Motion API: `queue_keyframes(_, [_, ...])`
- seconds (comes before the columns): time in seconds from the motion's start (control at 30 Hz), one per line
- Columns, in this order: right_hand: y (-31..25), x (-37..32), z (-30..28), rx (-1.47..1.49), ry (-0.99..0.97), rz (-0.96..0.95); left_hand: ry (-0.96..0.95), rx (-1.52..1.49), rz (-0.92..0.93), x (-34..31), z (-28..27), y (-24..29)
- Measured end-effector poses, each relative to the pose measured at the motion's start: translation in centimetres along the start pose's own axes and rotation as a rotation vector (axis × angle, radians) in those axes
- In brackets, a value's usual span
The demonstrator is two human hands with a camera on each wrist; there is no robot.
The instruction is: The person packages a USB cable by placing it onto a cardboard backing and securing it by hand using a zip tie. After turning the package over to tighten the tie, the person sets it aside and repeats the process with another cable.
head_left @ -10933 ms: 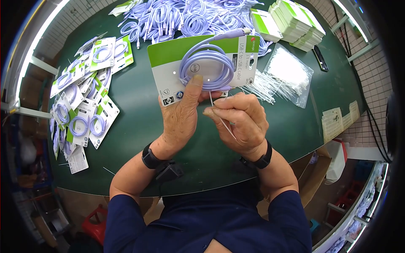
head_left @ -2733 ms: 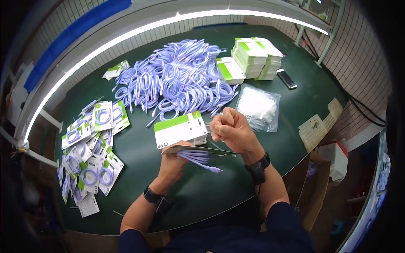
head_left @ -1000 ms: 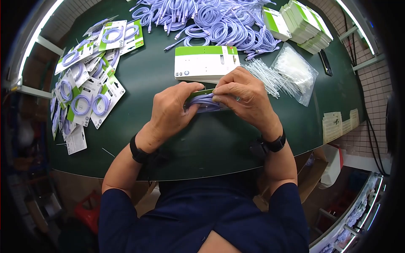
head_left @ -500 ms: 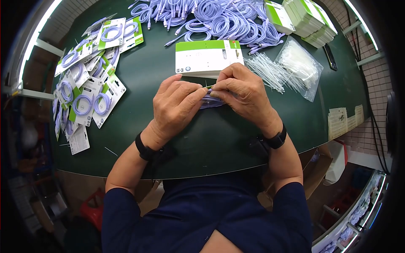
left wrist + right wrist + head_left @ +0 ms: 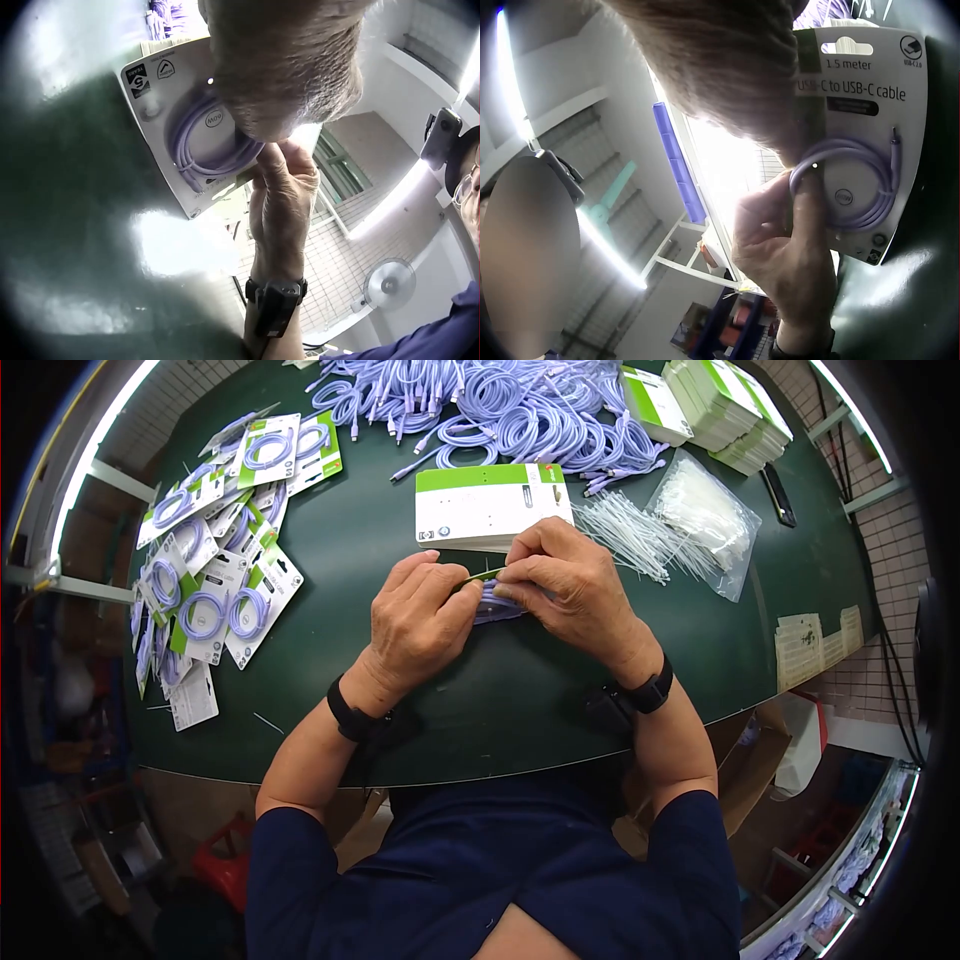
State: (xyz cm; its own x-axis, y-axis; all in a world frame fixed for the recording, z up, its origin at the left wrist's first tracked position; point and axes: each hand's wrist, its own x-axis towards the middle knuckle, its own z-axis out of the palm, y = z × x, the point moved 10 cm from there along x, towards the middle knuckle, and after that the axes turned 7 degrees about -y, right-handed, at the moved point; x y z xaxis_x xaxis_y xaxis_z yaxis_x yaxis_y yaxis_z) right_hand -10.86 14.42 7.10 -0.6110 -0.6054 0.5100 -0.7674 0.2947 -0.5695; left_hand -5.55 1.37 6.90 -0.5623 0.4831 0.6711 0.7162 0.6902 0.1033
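Both hands hold one printed cable card [image 5: 900, 75] with a coiled lilac USB-C cable [image 5: 889, 176] on its front. In the head view the card is nearly edge-on, its green edge and some of the coil [image 5: 497, 606] showing between the hands. My left hand [image 5: 415, 622] grips the card, thumb over the coil in the right wrist view. The right hand [image 5: 578, 585] pinches the card's edge beside the cable, thumb in front and fingers behind, as the left wrist view shows. A thin tip, like a cable tie's, stands up between the fingertips.
Behind the hands lies a stack of bare cards [image 5: 470, 515]. White cable ties [image 5: 625, 538] and a plastic bag [image 5: 705, 515] of them are right of it. Carded cables [image 5: 205, 612] are heaped left, loose lilac cables [image 5: 510, 405] at the back, card stacks [image 5: 725, 410] back right.
The card faced up earlier with a tie in the right hand; then the right hand was raised near the ties. Since one second ago, the left fingers have moved to the card's upper edge.
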Motion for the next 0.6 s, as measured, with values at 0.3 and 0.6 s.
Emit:
queue_keyframes(0.3, [-0.7, 0.3, 0.4, -0.040, -0.026, -0.017, -0.007, -0.087, -0.040, -0.8, -0.4, -0.3])
queue_keyframes(0.6, [-0.7, 0.4, -4.8, -0.161, 0.082, -0.010, 0.000, -0.175, -0.023, -0.8, -0.7, -0.6])
